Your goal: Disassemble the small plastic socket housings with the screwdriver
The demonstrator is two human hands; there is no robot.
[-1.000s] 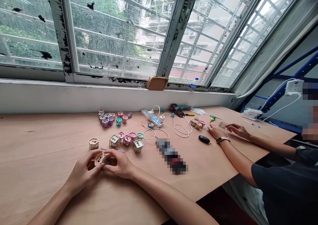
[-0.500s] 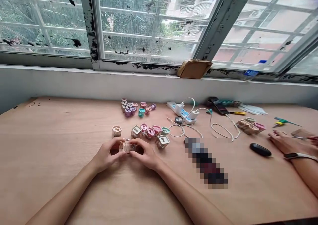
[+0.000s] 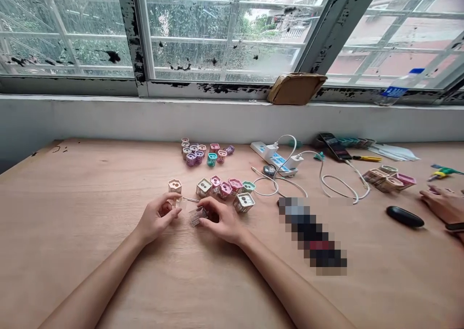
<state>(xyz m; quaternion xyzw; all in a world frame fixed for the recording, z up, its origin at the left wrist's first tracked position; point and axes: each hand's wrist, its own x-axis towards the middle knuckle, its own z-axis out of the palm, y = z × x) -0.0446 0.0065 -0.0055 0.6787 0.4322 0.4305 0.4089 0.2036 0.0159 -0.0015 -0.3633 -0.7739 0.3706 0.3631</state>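
Observation:
My left hand [image 3: 156, 218] is closed, its thumb and fingers pinching a small pale see-through piece [image 3: 178, 203]. My right hand [image 3: 224, 221] grips a small clear box-like piece [image 3: 196, 216] just above the tabletop. Between the two hands runs a thin pale rod [image 3: 190, 200]; which hand holds it I cannot tell. Just beyond my left fingers stands a small cream block with holes in its top [image 3: 174, 186]. A row of similar blocks in cream, pink and mint, among them a pink one [image 3: 225, 189], lies beyond my right hand, with a larger cream block [image 3: 244, 202] beside it.
Purple, pink and teal blocks [image 3: 211, 159] cluster farther back. To the right are a power strip [image 3: 280, 162] with white cables, a blurred-out object [image 3: 315, 242], a black oval case [image 3: 404, 216] and a phone [image 3: 334, 147]. Another person's hand [image 3: 444, 204] rests at the right edge.
My hands have moved slightly apart. The clear piece they held together now shows as separate parts, one in each hand. The view has turned a little left.

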